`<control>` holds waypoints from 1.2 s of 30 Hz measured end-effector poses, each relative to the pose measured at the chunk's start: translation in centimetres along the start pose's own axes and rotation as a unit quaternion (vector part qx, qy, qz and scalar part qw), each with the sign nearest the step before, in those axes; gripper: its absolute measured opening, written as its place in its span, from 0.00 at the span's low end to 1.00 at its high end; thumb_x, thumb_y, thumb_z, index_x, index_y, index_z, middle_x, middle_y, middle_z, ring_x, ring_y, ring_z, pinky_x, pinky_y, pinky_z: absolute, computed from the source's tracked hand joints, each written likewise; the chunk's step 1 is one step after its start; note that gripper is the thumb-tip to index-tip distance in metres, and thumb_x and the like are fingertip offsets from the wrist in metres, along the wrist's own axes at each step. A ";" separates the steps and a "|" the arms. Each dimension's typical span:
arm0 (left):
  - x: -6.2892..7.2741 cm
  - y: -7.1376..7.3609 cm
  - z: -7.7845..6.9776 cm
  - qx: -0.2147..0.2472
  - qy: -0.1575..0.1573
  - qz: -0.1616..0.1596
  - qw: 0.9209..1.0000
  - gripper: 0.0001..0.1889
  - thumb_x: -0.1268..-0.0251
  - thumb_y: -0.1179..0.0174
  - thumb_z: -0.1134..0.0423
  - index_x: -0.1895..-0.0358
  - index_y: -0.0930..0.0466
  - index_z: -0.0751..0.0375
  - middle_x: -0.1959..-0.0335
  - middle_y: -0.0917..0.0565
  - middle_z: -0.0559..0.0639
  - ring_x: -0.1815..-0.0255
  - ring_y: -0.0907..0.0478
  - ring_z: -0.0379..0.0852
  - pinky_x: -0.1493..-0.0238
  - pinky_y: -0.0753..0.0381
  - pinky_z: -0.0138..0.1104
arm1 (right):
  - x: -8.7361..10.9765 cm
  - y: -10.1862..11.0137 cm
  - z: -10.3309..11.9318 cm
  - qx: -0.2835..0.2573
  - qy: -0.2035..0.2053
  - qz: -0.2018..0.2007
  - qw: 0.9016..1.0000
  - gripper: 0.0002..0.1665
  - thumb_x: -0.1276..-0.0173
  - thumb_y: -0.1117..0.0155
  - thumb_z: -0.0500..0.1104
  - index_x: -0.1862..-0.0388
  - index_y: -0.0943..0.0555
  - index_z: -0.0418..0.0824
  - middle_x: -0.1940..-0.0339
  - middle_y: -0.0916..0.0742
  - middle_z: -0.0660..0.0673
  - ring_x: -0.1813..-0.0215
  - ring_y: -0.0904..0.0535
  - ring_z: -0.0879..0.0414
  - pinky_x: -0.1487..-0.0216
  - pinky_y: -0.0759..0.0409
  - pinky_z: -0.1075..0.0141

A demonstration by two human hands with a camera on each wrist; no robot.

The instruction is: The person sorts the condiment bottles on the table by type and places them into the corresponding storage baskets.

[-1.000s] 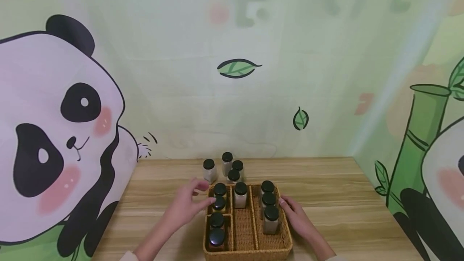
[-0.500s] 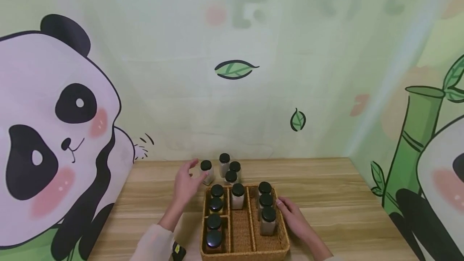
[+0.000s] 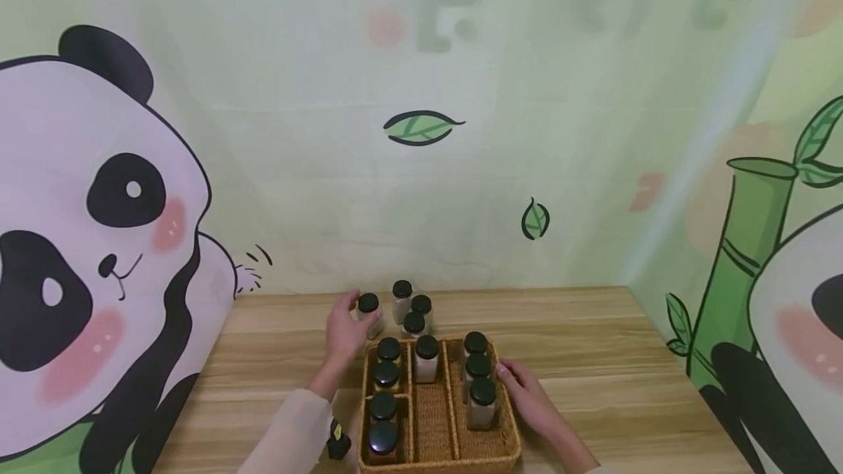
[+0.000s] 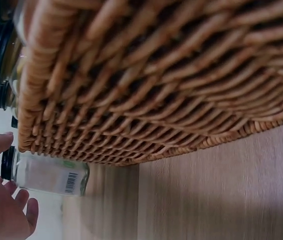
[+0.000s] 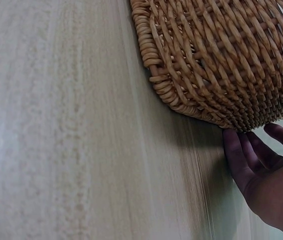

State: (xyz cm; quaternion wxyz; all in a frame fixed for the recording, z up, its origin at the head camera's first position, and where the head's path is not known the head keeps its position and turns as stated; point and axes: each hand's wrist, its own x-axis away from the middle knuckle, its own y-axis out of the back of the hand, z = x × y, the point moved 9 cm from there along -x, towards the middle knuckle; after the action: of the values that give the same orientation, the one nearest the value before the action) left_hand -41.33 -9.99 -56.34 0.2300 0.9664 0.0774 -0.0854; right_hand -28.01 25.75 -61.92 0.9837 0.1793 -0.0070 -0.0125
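A glass jar with a black lid (image 3: pixel 368 303) stands upright on the table behind the basket's left corner. My left hand (image 3: pixel 345 331) is around it, thumb on the near side and fingers on the far side. In the left wrist view the fingers (image 4: pixel 31 215) are spread loosely about this jar (image 4: pixel 51 175), which bears a barcode label; firm contact cannot be told. The wicker basket (image 3: pixel 431 423) has compartments holding several black-lidded jars. My right hand (image 3: pixel 533 397) rests against the basket's right side, its fingers (image 5: pixel 236 155) fairly straight at the wicker wall.
Behind the basket stand three more black-lidded jars, among them a tall-looking clear jar (image 3: pixel 402 300). A small black object with a yellow mark (image 3: pixel 339 441) lies left of the basket, near my sleeve. A panda-printed cloth (image 3: pixel 296 167) hangs behind the wooden table (image 3: pixel 612 357).
My left hand has moved from above the basket's left compartments back and left to the standing jar, then closer around it. The right hand stays at the basket's side.
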 end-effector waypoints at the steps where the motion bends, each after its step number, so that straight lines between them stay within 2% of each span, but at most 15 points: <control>1: 0.0 0.0 0.1 0.001 0.003 -0.002 1.000 0.35 0.33 0.26 0.62 0.27 0.28 0.71 0.29 0.24 0.69 0.30 0.27 0.67 0.30 0.27 0.57 | 0.0 0.0 0.0 0.003 0.004 0.001 1.000 0.35 0.14 0.47 0.56 0.28 0.26 0.27 0.30 0.20 0.30 0.26 0.27 0.35 0.26 0.31 0.39; 5: 0.0 0.0 0.5 -0.002 0.010 -0.012 1.000 0.32 0.33 0.25 0.62 0.30 0.26 0.71 0.34 0.21 0.69 0.34 0.24 0.67 0.32 0.25 0.57 | 0.0 -0.2 0.0 0.003 0.004 0.000 1.000 0.35 0.14 0.47 0.56 0.28 0.26 0.27 0.30 0.20 0.30 0.26 0.27 0.35 0.26 0.31 0.38; 10: -0.3 0.2 0.6 -0.014 0.003 -0.015 1.000 0.27 0.34 0.25 0.63 0.36 0.23 0.70 0.39 0.18 0.68 0.39 0.22 0.66 0.36 0.23 0.57 | 0.1 -0.4 0.0 -0.005 -0.003 0.002 1.000 0.36 0.15 0.46 0.57 0.27 0.26 0.29 0.29 0.21 0.30 0.25 0.28 0.35 0.25 0.33 0.38; 15: -0.4 0.0 0.4 -0.031 -0.006 0.011 0.999 0.28 0.35 0.27 0.68 0.34 0.24 0.70 0.37 0.19 0.69 0.37 0.22 0.67 0.35 0.23 0.58 | 0.1 -0.4 0.2 -0.004 -0.002 0.004 1.000 0.35 0.14 0.46 0.57 0.27 0.25 0.29 0.30 0.20 0.31 0.26 0.26 0.36 0.26 0.31 0.39; 18: -0.5 -0.3 0.2 -0.043 -0.022 0.029 0.998 0.30 0.36 0.31 0.72 0.31 0.26 0.71 0.34 0.21 0.70 0.36 0.23 0.68 0.34 0.24 0.59 | 0.0 -0.1 0.2 0.001 -0.001 -0.001 1.000 0.35 0.14 0.46 0.57 0.28 0.25 0.29 0.31 0.19 0.32 0.27 0.26 0.37 0.26 0.30 0.39; 22: -0.5 -0.6 0.3 -0.032 -0.024 0.038 0.998 0.32 0.35 0.29 0.69 0.29 0.28 0.71 0.32 0.23 0.70 0.35 0.24 0.69 0.33 0.24 0.59 | 0.0 0.1 0.0 0.006 -0.002 -0.001 1.000 0.35 0.14 0.47 0.58 0.28 0.25 0.30 0.31 0.19 0.32 0.26 0.26 0.36 0.26 0.30 0.39; 28: -0.3 -0.6 0.9 -0.019 -0.004 0.023 1.000 0.29 0.36 0.24 0.63 0.34 0.23 0.67 0.37 0.19 0.65 0.38 0.23 0.65 0.36 0.23 0.56 | 0.0 0.1 -0.3 0.005 -0.004 0.003 1.000 0.36 0.15 0.46 0.59 0.28 0.25 0.30 0.30 0.20 0.31 0.26 0.27 0.36 0.26 0.32 0.38; 32: -0.3 -0.1 1.0 -0.030 -0.011 0.014 0.999 0.24 0.37 0.22 0.63 0.40 0.19 0.63 0.42 0.15 0.60 0.41 0.20 0.61 0.39 0.21 0.55 | 0.1 0.0 -0.3 0.001 -0.005 0.003 1.000 0.36 0.15 0.46 0.59 0.27 0.25 0.29 0.30 0.20 0.31 0.26 0.27 0.35 0.26 0.32 0.37; 36: -0.2 0.6 0.8 -0.030 -0.026 0.014 0.999 0.24 0.36 0.23 0.64 0.39 0.18 0.64 0.42 0.14 0.62 0.42 0.19 0.63 0.40 0.21 0.56 | 0.1 0.1 -0.2 0.002 -0.004 0.003 1.000 0.37 0.15 0.46 0.59 0.27 0.26 0.29 0.30 0.20 0.31 0.26 0.27 0.35 0.26 0.31 0.38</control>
State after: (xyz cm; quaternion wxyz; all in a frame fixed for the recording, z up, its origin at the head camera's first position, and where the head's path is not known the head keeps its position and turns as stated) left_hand -41.53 -10.89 -56.72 0.2623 0.9574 0.0605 -0.1046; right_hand -27.91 25.87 -62.08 0.9833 0.1812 -0.0118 -0.0101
